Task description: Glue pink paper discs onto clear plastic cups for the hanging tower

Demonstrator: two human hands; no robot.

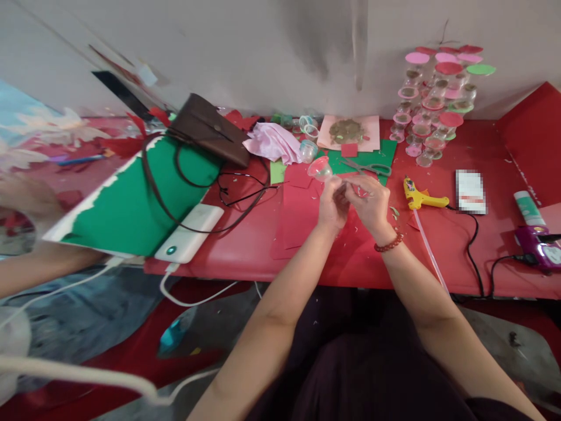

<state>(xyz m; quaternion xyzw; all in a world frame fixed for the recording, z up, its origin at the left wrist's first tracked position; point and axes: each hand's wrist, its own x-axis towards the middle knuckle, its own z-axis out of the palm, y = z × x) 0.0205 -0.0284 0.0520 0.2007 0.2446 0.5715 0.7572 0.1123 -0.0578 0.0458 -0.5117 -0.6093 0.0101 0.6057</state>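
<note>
My left hand (333, 203) is closed, and a small clear plastic cup (321, 169) with a pink rim sticks out, tilted, at its fingertips. Close against it, my right hand (370, 202) is pinched, with a red bead bracelet (388, 243) on the wrist. Whatever lies between the right fingertips is too small to make out. Below both hands are red paper sheets (300, 216). Just beyond them, scissors (370, 168) rest on green paper (388, 151). A yellow glue gun (423, 197) with a clear glue stick (429, 245) lies right of my right hand.
Several plastic cups (308, 151) and a pink cloth (278, 143) lie behind. A stacked cup ornament (433, 111) stands back right. To the left are a brown bag (210, 131), glasses (245, 196), a white power bank (190, 234) and another person's arm (52, 266). Cables cross the front edge.
</note>
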